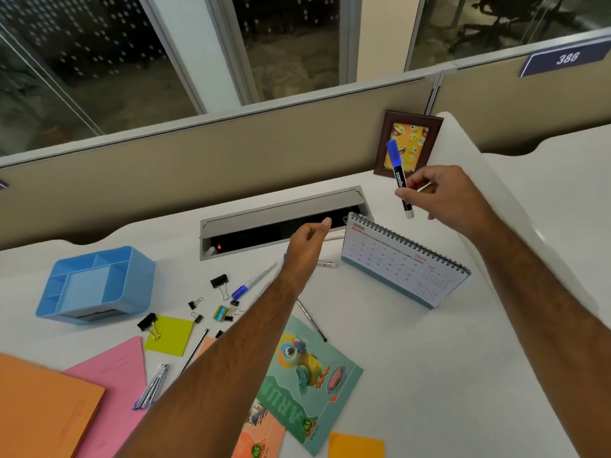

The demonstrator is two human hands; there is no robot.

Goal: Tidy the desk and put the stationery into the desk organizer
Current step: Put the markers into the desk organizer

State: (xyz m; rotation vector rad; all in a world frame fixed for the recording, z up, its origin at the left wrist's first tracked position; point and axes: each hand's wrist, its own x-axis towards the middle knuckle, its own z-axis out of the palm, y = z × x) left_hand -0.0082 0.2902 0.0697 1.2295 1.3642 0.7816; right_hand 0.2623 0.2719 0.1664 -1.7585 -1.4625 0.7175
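The right grip pinches a blue marker up in the air.
The marker stands almost straight up, blue cap on top. The left grip hangs lower, to the left of the right grip, fingers curled with nothing seen inside. The blue organizer sits on the table, far left of both grips.

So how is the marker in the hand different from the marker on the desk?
The held marker, pinched by the right hand, stands nearly upright in the air; the desk marker lies flat on the desk. The held marker has a black body; the desk marker has a white one. Both have blue caps.
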